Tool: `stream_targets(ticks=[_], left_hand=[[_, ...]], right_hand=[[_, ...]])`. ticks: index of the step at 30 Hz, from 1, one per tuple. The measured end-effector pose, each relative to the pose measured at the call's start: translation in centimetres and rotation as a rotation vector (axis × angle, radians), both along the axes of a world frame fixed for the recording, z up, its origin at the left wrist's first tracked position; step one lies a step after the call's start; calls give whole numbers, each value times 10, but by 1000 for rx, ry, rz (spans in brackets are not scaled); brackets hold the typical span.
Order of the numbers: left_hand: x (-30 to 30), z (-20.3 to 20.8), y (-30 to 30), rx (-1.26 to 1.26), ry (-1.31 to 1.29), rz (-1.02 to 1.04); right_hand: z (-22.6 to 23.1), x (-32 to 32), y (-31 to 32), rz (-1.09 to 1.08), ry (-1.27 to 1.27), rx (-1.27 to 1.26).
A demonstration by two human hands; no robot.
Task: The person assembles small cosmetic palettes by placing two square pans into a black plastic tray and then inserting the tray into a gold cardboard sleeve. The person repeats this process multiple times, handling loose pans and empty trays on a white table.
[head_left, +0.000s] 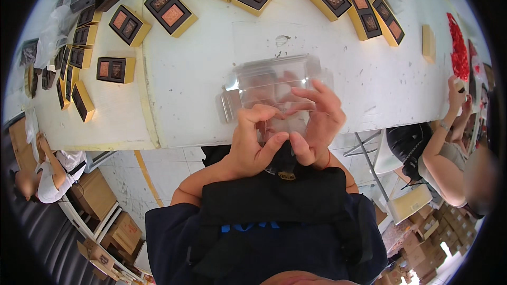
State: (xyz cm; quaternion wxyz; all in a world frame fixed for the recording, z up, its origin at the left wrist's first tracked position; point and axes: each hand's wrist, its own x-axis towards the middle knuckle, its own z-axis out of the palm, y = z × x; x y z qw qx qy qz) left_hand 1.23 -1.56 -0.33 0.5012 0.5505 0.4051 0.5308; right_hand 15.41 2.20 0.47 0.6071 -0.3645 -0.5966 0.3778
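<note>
A transparent plastic box (272,76) with folded flaps lies at the table's near edge, in front of me. Its near end is between my hands. My left hand (253,140) curls around the left side of that end, with thumb and forefinger on the plastic. From the right, my right hand (321,119) holds the other side, its thumb near the left thumb and its upper fingers raised and bent. Exactly which flap the fingertips press is hard to make out through the see-through film.
Gold boxes with black trays, such as this one (170,11), stand along the far side and left of the white table (190,105). Each tray holds a copper and a dark square. Red shredded filler (457,47) lies far right. Co-workers sit at left (53,174) and right (446,163).
</note>
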Motion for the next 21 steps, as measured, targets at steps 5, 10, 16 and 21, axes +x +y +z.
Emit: stream_targets(ticks=[5,10,16,21], left_hand=[[1,-2,-1,2,25,22],[-3,0,-2,64,88,21],[0,0,-1,15,56,27],[6,-3,-5,8,25,28]], right_hand=[[21,23,11,155,-395,125],[32,26,18,252,-372,-67],[26,24,16,325,-140,-248],[25,19,8,312,3,-456]])
